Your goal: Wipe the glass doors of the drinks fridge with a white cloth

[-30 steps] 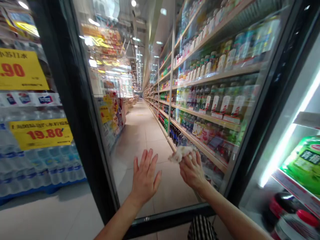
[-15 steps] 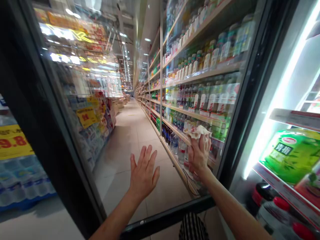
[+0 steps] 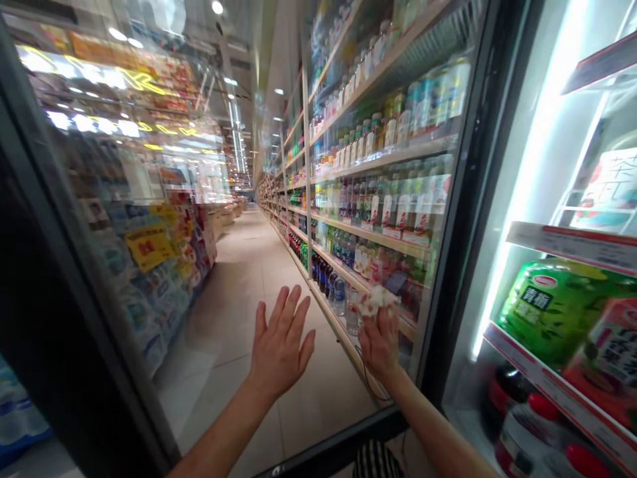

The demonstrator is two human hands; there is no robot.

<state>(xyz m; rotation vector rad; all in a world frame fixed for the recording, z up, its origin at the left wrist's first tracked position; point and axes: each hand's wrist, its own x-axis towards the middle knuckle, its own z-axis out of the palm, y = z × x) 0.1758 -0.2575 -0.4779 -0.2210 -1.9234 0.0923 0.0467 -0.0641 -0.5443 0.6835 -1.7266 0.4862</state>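
A large glass door (image 3: 233,372) in a black frame fills the middle of the view; drink shelves and an aisle show in or through its pane. My left hand (image 3: 279,338) lies against the glass at the lower middle, fingers stretched and spread, with nothing in it. To its right, my right hand (image 3: 381,342) is closed on a crumpled whitish cloth (image 3: 379,302), pressed toward the pane. Part of the cloth is hidden under the fingers.
At right is a lit cooler with a shelf edge (image 3: 572,392), a green drink pack (image 3: 540,309) and red-capped bottles (image 3: 542,405). The door's black frame (image 3: 468,179) stands close by on the right. A yellow price sign (image 3: 149,247) shows at left.
My right hand and the cloth have shifted left and a little down across the glass. The left hand stays nearly in place. The view has turned slightly, bringing more of the cooler in.
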